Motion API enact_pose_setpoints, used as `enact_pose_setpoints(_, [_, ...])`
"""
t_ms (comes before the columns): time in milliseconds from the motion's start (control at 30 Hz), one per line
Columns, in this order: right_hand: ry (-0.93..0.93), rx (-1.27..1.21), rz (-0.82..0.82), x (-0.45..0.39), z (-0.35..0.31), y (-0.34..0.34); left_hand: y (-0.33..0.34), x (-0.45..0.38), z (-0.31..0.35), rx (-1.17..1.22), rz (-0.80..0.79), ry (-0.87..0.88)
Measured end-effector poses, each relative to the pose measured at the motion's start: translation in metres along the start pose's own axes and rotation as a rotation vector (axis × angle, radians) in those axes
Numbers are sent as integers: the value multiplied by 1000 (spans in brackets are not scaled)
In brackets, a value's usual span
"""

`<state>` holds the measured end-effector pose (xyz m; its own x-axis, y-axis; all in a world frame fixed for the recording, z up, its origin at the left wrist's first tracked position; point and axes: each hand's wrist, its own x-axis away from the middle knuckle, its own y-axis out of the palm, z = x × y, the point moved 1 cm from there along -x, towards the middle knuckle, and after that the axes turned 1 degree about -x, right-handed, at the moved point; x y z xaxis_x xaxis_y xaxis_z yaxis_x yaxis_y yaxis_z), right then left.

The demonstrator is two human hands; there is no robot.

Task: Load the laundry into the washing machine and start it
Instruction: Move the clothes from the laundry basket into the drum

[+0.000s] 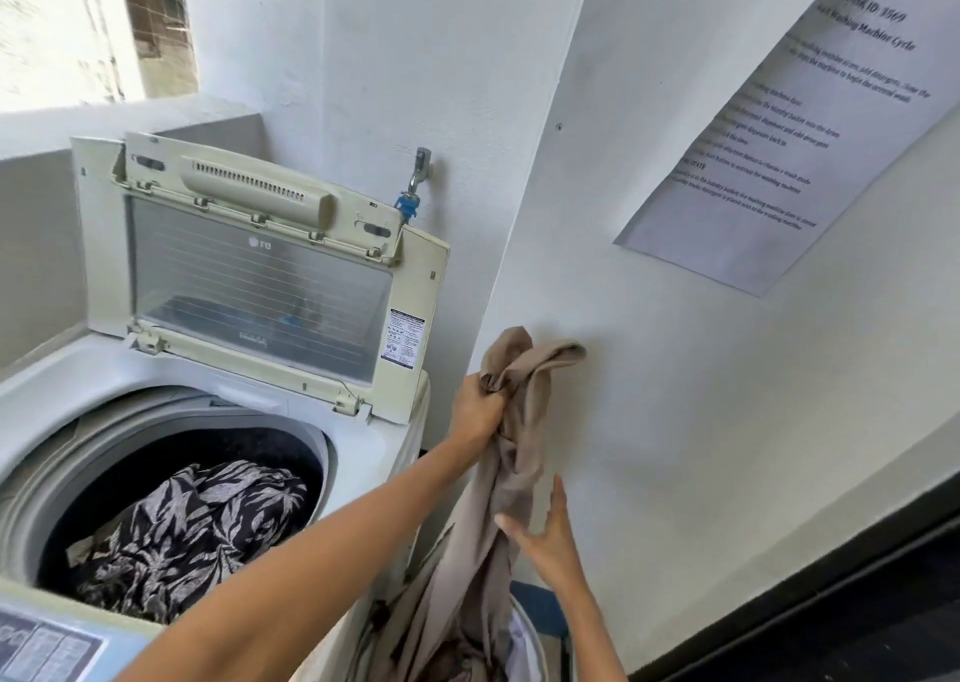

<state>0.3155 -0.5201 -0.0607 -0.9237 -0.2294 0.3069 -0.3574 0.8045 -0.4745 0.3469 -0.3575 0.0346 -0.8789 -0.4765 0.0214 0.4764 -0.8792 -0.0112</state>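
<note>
Laundry: beige garment (511,479) hanging at 5 o'clock of frame, beside washing machine (62,390), lower end trailing into basket (540,645) at 6 o'clock. Left hand (478,411) clenched round bunched top of cloth, fingers (491,395) wrapped tight. Right hand (545,536) released, fingers spread, palm against hanging fabric. Lid (260,276) propped up at 11 o'clock; drum (171,515) at 8 o'clock holding leaf-print garment (182,531). Instruction sheet (789,125) on wall at 2 o'clock. Advice for step: gather trailing length with right hand, lift clear of basket rim, swing toward 9 o'clock over drum mouth, drop loosely, not wadded, hem kept off rim.
</note>
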Motion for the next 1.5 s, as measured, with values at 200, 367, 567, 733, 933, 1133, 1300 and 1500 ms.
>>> enact_pose_setpoints(200, [-16,-118,-4,-11,-7,35,-1,-1,93,188,-41,184])
enact_pose_setpoints(367, [-90,-36,411,-5,-47,10,-15,-14,153,262,13,249])
enact_pose_setpoints(567, [-320,-219,711,18,-153,-51,-49,-32,167,-132,82,257])
enact_pose_setpoints(733, [-627,-185,943,66,-289,-134,-62,-29,151,-199,-75,100])
enact_pose_setpoints(933, [-580,82,841,70,-341,-179,-68,-23,160,-483,-427,-79])
enact_pose_setpoints(1133, [-285,312,605,64,-281,-153,-88,-18,163,-1006,-526,-163])
enact_pose_setpoints(1300, [-272,419,474,62,-261,-127,-74,-10,167,-449,-596,105])
enact_pose_setpoints(1500, [-439,120,207,59,-272,-123,-33,0,141,-387,-448,398])
